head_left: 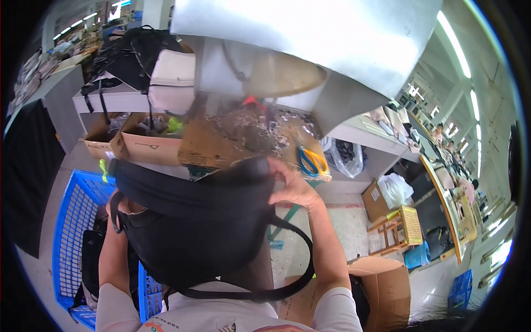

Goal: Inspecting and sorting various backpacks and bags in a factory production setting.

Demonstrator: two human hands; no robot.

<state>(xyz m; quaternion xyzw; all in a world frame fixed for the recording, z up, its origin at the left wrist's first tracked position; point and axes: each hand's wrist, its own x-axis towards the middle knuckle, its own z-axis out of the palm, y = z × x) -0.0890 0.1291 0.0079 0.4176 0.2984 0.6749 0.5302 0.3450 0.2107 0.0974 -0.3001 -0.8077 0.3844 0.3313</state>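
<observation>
A black bag (193, 221) with a long strap (301, 276) is held up in front of my body, over my lap. My left hand (131, 206) grips its left end beside a small black loop, with most of the fingers hidden behind the fabric. At the upper right end, my right hand (293, 187) pinches the bag between thumb and fingers. Just beyond the bag lies a brown work board (213, 144) strewn with scraps. Scissors (315, 161) with orange handles rest at the board's right edge, near my right hand. A beige rounded part (285, 74) hangs blurred above the board.
A large white metal hood (310, 33) overhangs the board. On my left stands a blue plastic basket (69, 238) holding dark bags. Cardboard boxes (152, 146) sit beyond it. To the right are an open carton (387, 282) and a wooden stool (406, 227).
</observation>
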